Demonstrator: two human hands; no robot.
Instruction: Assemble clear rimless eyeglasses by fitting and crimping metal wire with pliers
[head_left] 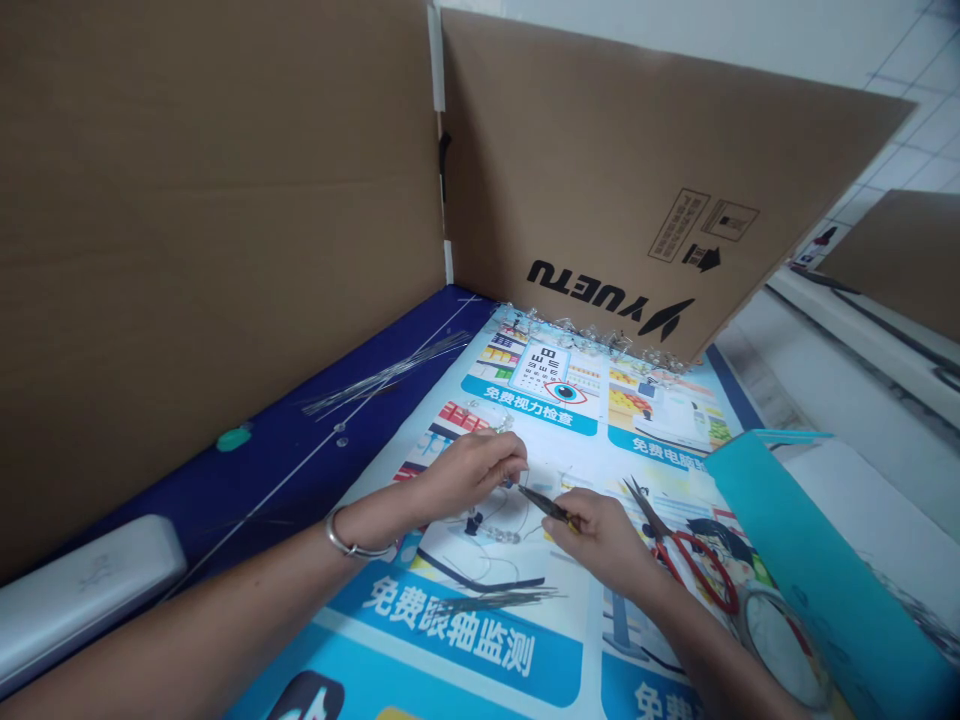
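Observation:
My left hand [480, 470], with a silver bangle on its wrist, pinches a small piece on a thin wire above the printed sheet. My right hand [592, 530] is closed round the handles of dark-jawed pliers [546, 503], whose tip points at the left fingertips. Thin wire curves loosely around both hands. Clear beads [501, 535] and a small dark piece [473, 522] lie just below the left hand. A bundle of short wires [499, 600] rests nearer to me.
Red-handled scissors [694, 565] and a tape roll [784, 640] lie at right beside a teal box [817, 570]. Long wires [390, 375] lie on the blue surface. Clear pieces [600, 340] line the cardboard wall [585, 180]. A white device [82, 600] sits at left.

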